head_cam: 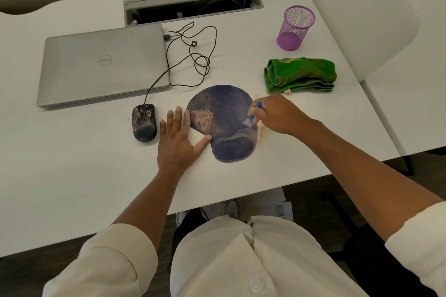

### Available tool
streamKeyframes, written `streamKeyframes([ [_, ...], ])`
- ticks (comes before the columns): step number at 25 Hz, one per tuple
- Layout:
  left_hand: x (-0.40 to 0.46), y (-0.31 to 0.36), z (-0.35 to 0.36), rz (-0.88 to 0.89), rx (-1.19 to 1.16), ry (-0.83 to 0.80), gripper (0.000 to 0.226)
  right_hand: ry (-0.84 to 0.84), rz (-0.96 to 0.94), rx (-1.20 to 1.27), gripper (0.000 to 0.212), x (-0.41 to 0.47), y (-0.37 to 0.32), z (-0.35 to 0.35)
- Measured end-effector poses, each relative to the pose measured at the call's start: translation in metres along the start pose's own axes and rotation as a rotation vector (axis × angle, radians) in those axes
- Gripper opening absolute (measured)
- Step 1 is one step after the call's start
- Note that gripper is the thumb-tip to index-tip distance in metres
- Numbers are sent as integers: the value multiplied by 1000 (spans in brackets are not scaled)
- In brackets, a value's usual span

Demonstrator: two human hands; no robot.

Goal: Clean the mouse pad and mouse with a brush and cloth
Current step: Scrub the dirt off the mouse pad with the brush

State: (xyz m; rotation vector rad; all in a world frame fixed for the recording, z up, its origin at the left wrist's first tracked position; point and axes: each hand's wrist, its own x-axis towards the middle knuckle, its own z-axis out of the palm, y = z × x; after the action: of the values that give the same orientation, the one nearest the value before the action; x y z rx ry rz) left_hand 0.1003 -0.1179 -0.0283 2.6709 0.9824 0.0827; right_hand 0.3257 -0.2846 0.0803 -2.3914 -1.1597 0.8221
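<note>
A dark blue mouse pad [224, 118] with a wrist rest lies on the white desk, smeared with tan dirt on its left side. My right hand [277, 113] grips a small blue brush [254, 114] whose white bristles touch the pad's right edge. My left hand [179, 138] lies flat with fingers spread on the desk, its thumb and index finger touching the pad's left edge. A black wired mouse [144, 122] speckled with dirt sits left of my left hand. A folded green cloth [300, 75] rests behind my right hand.
A closed grey laptop [103, 65] lies at the back left, with the mouse's cable [193, 55] looped beside it. A purple mesh cup [295, 28] stands at the back right. An open cable tray [193, 5] sits behind. Tan dust [260, 137] lies along the pad's right side.
</note>
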Motion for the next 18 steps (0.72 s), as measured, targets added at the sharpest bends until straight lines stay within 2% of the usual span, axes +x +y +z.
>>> streamKeyframes([
  [4,0,0,1,-1,3,5,100,-62,41,-88,25,-1,-1,5],
  [8,1,-1,2,-4,-5,13,100,2,-11,-20,25,-1,-1,-1],
  [12,1,0,2,-7,6,10,100,4,36,-204,28,-1,-3,1],
  [15,1,-1,2,-9,6,8,100,31,-24,-120,26,0,-5,0],
  [18,0,0,1,-4,1,12,98,-7,10,-206,27,0,-2,1],
])
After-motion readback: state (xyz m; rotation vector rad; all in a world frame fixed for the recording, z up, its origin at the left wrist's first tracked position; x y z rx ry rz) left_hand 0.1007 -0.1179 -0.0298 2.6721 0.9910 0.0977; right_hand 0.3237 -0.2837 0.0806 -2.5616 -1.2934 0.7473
